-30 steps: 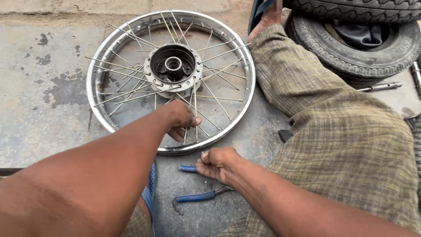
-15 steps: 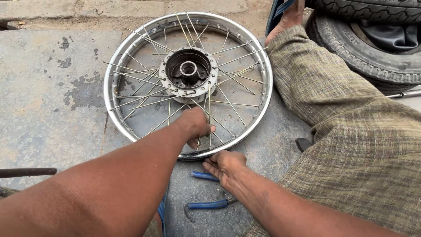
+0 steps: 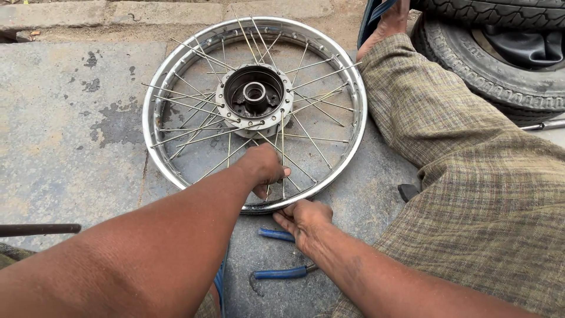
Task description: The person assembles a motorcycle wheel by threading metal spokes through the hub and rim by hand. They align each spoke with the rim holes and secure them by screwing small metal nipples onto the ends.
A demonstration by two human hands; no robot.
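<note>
Chrome wheel rim [image 3: 154, 147] with loose spokes lies flat on the concrete floor [image 3: 70, 123]. Left hand [image 3: 263, 168] reaches inside the rim, its grip pinched shut on a spoke [image 3: 282, 159] near the lower edge. Right hand [image 3: 306, 219] presses curled fingers against the rim's outer edge just below. Blue-handled pliers [image 3: 281, 272] lie beneath that grip. Bare concrete opens leftward; a tyre [image 3: 488, 76] crowds the far right.

right hand [image 3: 306, 218] moved up from the blue-handled pliers [image 3: 282, 272] to the wheel rim [image 3: 353, 88], touching its near edge
</note>
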